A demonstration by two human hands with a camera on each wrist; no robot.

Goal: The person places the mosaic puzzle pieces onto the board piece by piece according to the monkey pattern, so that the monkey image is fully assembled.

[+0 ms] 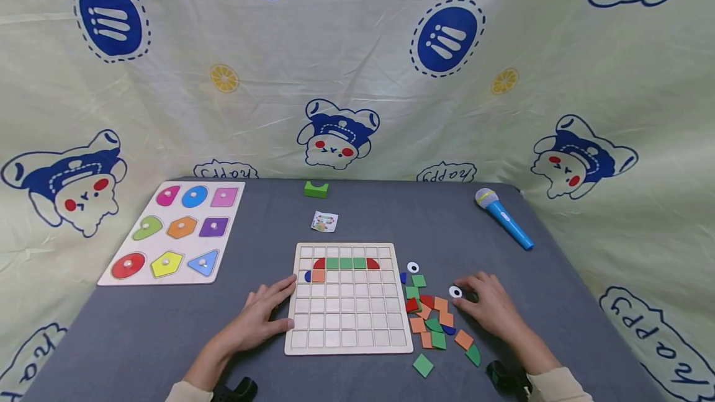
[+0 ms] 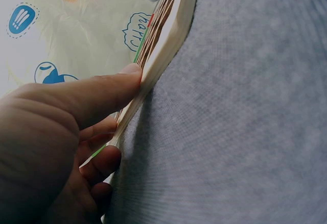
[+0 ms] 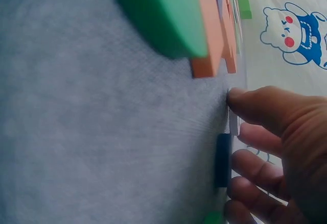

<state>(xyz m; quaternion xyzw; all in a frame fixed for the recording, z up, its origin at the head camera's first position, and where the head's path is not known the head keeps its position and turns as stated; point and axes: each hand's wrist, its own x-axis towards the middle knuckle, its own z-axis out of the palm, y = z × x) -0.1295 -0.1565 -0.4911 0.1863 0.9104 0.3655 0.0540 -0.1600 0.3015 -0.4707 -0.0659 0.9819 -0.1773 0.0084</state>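
Note:
My left hand rests against the left edge of a white grid board, thumb and fingertips at its rim. In the board's upper rows sit red quarter-round, green square, orange square and blue pieces. At the right, my right hand pinches a white disc with a dark centre between thumb and index finger. The right wrist view shows that disc edge-on as a thin white strip. Under the other fingers lies a dark blue piece. A second eye-like disc lies by the board's upper right.
Loose orange, green, red and blue pieces lie scattered right of the board. Behind it are a small picture card and a green block. A shape puzzle board lies far left, a blue microphone far right.

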